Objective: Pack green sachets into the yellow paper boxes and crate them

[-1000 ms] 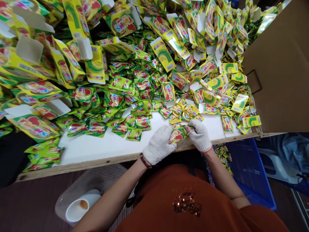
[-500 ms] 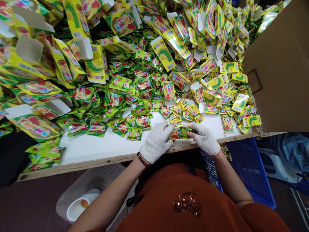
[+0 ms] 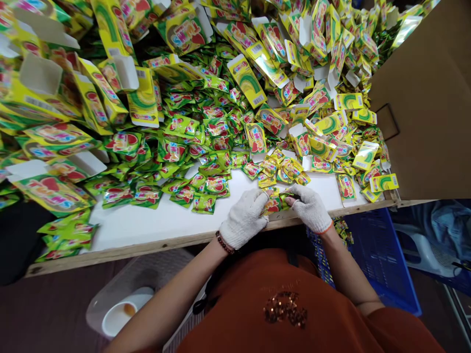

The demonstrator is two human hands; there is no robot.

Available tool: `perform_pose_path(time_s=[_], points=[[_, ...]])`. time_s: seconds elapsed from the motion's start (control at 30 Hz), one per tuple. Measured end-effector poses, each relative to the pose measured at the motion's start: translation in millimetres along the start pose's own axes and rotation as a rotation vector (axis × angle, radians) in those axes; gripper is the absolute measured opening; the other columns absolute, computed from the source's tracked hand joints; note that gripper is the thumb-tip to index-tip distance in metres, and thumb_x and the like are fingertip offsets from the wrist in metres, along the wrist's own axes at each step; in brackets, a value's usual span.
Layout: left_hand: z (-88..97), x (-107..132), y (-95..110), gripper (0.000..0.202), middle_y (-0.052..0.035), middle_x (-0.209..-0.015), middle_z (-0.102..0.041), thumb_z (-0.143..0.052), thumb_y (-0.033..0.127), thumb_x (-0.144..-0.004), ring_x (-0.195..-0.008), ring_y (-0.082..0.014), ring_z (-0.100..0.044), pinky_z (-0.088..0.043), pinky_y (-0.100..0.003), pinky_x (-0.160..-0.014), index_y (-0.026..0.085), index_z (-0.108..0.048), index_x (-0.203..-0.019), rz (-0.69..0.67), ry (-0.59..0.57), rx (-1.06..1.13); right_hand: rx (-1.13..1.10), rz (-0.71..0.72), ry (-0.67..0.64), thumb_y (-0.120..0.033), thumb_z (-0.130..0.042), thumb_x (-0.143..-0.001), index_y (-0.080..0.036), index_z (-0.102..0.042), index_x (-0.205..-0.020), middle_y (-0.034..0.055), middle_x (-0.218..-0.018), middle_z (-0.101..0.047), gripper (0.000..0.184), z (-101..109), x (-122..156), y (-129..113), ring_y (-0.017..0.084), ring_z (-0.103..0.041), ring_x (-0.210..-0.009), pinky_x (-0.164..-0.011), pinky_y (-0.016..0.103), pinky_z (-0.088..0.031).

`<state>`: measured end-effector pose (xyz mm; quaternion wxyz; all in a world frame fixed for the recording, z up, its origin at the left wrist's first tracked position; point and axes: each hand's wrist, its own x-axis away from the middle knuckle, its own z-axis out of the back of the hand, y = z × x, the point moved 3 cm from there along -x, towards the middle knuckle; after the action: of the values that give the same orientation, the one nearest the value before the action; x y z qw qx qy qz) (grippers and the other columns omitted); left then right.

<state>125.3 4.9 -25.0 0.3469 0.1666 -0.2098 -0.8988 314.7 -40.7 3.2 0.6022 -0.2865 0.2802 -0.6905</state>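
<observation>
At the table's front edge, my left hand [image 3: 246, 218], in a white knit glove, is closed round a small yellow-and-green candy box [image 3: 271, 201] with a watermelon print. My right hand [image 3: 312, 210], gloved too but with bare fingertips, pinches a green candy packet [image 3: 285, 198] against the box's right end. Whether the packet is partly inside the box is hard to make out. Just beyond my hands lie several yellow candy packets [image 3: 292, 170]. Left of them spreads a heap of green candy packets [image 3: 217, 127].
Piles of candy boxes [image 3: 184, 32] cover the back of the white table [image 3: 128, 228]. A brown cardboard carton [image 3: 423, 113] stands at the right end. Below the edge are a blue plastic crate [image 3: 382, 255] on the right and a white tub [image 3: 121, 314] on the left.
My left hand has shifted slightly right with the box, which is now turned more upward. My right hand has drawn its fingers closer together on the green packet.
</observation>
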Motion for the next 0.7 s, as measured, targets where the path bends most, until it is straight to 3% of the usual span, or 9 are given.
perform_pose_path(time_s=[0.1, 0.23, 0.33, 0.53, 0.6, 0.7], points=[[-1.5, 0.7, 1.4, 0.061, -0.0135, -0.116, -0.062, -0.061, 0.018, -0.077, -0.108, -0.0280, -0.058, -0.055, -0.040, -0.090, 0.014, -0.051, -0.137, -0.019, 0.005, 0.004, -0.006, -0.024, 0.019, -0.027, -0.060, -0.084, -0.018, -0.066, -0.095, 0.0029, -0.085, -0.065, 0.015, -1.1, 2.4, 2.9, 0.017, -0.058, -0.079, -0.074, 0.028, -0.044], [-7.8, -0.1, 5.6, 0.058, -0.0140, -0.114, -0.063, -0.059, 0.017, -0.078, -0.105, -0.0284, -0.059, -0.055, -0.040, -0.087, 0.013, -0.052, -0.136, -0.028, -0.016, -0.030, 0.040, 0.034, 0.095, -0.024, -0.058, -0.081, -0.017, -0.064, -0.086, 0.0040, -0.082, -0.063, 0.010, -8.0, 1.8, 0.5, 0.017, -0.056, -0.077, -0.073, 0.030, -0.045], [-8.6, -1.9, 4.7, 0.060, -0.0135, -0.116, -0.062, -0.060, 0.019, -0.077, -0.106, -0.0281, -0.059, -0.055, -0.040, -0.088, 0.015, -0.051, -0.137, -0.010, -0.017, 0.000, -0.098, 0.013, 0.134, -0.028, -0.060, -0.081, -0.017, -0.065, -0.086, 0.0047, -0.081, -0.064, 0.013, -10.8, -0.1, 0.4, 0.017, -0.058, -0.075, -0.071, 0.031, -0.048], [0.3, -3.5, -0.9, 0.063, -0.0140, -0.117, -0.061, -0.062, 0.020, -0.077, -0.107, -0.0280, -0.058, -0.054, -0.040, -0.091, 0.014, -0.049, -0.138, 0.003, 0.032, 0.080, -0.542, -0.270, 0.011, -0.044, -0.069, -0.078, -0.018, -0.066, -0.111, 0.0033, -0.085, -0.070, 0.042, -12.1, 7.6, 8.6, 0.011, -0.059, -0.053, -0.046, 0.024, -0.045], [1.6, -3.5, 1.2, 0.062, -0.0147, -0.116, -0.062, -0.061, 0.020, -0.077, -0.106, -0.0280, -0.058, -0.053, -0.040, -0.091, 0.013, -0.050, -0.138, -0.018, 0.038, 0.092, -0.598, -0.370, -0.047, -0.048, -0.068, -0.079, -0.017, -0.065, -0.113, 0.0014, -0.070, -0.069, 0.046, -15.7, 13.4, 10.3, 0.012, -0.057, -0.046, -0.040, 0.022, -0.041], [1.8, -4.5, 6.6, 0.059, -0.0151, -0.112, -0.063, -0.060, 0.019, -0.078, -0.104, -0.0274, -0.059, -0.053, -0.039, -0.090, 0.011, -0.052, -0.136, -0.067, 0.037, 0.094, -0.725, -0.466, -0.252, -0.054, -0.061, -0.082, -0.014, -0.063, -0.115, -0.0018, -0.047, -0.060, 0.052, -25.2, 21.8, 9.7, 0.012, -0.051, -0.034, -0.032, 0.019, -0.032]])
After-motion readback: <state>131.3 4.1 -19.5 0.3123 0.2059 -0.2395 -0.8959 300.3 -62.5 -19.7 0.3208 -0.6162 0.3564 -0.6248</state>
